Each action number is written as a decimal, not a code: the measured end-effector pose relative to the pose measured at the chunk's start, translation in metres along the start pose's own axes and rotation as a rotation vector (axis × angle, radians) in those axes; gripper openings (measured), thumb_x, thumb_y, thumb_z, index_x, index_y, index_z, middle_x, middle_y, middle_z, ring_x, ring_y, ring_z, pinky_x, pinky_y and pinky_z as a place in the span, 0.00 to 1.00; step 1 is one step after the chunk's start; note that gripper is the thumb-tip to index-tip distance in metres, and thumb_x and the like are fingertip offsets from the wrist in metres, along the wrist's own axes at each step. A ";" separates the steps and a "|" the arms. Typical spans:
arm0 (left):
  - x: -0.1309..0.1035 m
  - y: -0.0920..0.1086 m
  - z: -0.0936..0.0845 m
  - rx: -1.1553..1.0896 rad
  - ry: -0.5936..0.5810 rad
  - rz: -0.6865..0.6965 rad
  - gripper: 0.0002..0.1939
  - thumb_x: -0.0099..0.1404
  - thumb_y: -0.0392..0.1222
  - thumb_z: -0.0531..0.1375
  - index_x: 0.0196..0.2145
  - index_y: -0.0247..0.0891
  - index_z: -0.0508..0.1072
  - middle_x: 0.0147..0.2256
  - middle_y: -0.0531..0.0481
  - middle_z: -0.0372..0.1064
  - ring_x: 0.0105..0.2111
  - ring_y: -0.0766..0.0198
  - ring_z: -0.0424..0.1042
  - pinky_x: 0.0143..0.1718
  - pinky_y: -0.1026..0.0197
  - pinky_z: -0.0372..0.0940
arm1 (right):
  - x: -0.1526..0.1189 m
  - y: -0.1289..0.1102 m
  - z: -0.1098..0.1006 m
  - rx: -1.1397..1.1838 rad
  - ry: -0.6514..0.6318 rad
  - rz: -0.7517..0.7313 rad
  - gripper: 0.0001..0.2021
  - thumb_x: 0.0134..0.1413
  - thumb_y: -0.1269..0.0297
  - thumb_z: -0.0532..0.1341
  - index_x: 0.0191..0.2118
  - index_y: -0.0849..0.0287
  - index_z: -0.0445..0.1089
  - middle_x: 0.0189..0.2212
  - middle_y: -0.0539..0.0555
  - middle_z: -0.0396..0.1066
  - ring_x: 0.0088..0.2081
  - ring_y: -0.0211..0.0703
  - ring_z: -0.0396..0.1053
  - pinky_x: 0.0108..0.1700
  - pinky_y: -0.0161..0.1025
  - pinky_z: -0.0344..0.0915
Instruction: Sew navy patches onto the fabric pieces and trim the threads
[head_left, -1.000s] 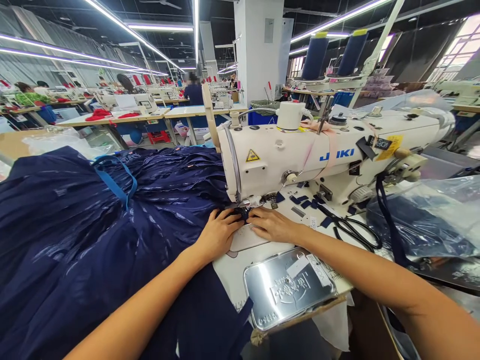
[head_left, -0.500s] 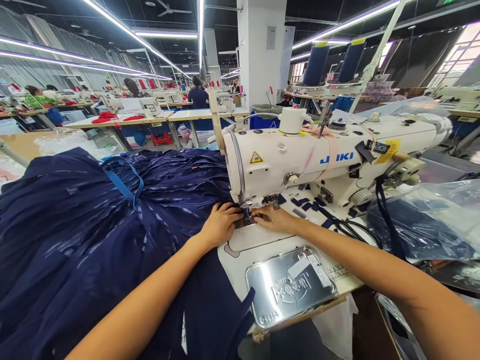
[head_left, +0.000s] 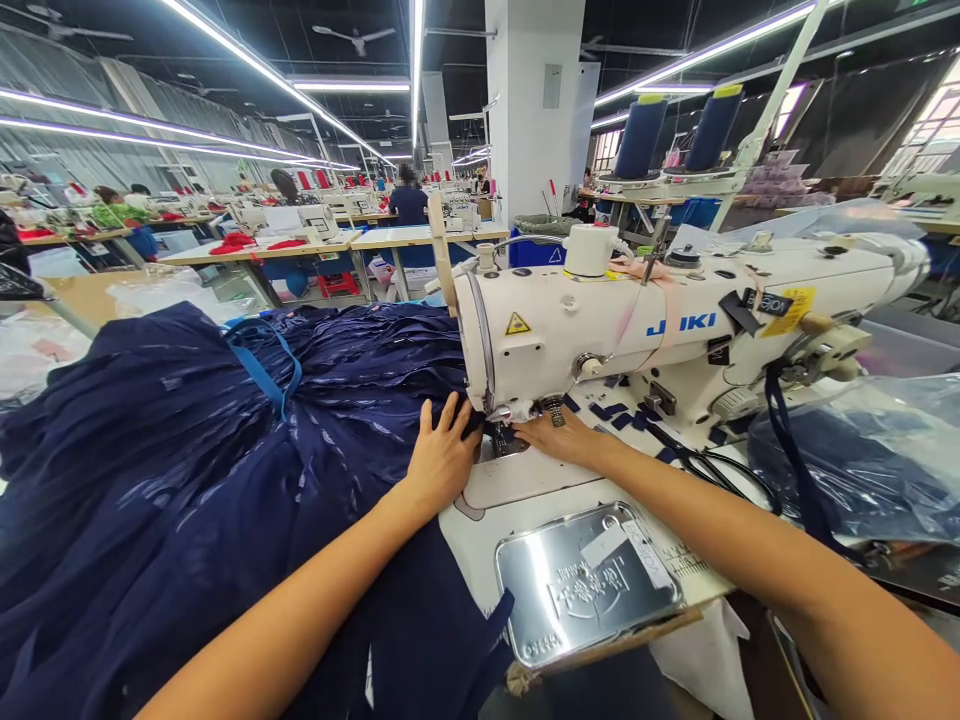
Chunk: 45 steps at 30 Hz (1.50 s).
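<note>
A white sewing machine [head_left: 570, 320] stands over a large pile of navy fabric [head_left: 225, 460]. Beside its presser foot [head_left: 501, 438], on the left, my left hand [head_left: 444, 455] lies on the navy cloth with its fingers spread. From the right, my right hand [head_left: 561, 436] reaches under the machine head, fingers drawn together and fingertips close to the foot. The machine head and the foot partly cover them, so what they pinch is hidden. A blue band [head_left: 262, 370] loops around the gathered fabric.
Black scissors [head_left: 712, 470] and navy fabric scraps [head_left: 613, 412] lie right of the needle area. A shiny metal tin lid [head_left: 592, 585] rests at the front edge. Plastic-bagged navy cloth [head_left: 847, 460] sits at right; navy thread cones [head_left: 641, 138] stand behind.
My left hand has drawn slightly away from the presser foot, its fingers now more spread and pointing up. My right fingertips stay by the foot. The whole view has shifted slightly.
</note>
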<state>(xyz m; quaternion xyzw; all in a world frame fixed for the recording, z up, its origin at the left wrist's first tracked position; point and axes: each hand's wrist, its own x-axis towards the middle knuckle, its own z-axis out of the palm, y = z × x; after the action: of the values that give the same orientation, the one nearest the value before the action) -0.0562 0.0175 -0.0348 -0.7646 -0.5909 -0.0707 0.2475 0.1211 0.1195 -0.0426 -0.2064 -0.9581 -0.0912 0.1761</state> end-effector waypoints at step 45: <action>0.009 -0.007 0.023 -0.063 -0.058 0.019 0.16 0.60 0.39 0.51 0.44 0.41 0.72 0.45 0.41 0.65 0.49 0.47 0.59 0.53 0.36 0.47 | -0.017 -0.014 0.043 -0.235 0.213 0.089 0.17 0.59 0.64 0.48 0.33 0.60 0.73 0.22 0.58 0.72 0.21 0.41 0.65 0.26 0.36 0.54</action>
<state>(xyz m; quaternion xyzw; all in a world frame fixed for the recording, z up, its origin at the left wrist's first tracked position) -0.0645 0.0371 -0.0487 -0.7792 -0.5882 -0.0646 0.2067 0.1164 0.1111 -0.0895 -0.2570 -0.9067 -0.2163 0.2550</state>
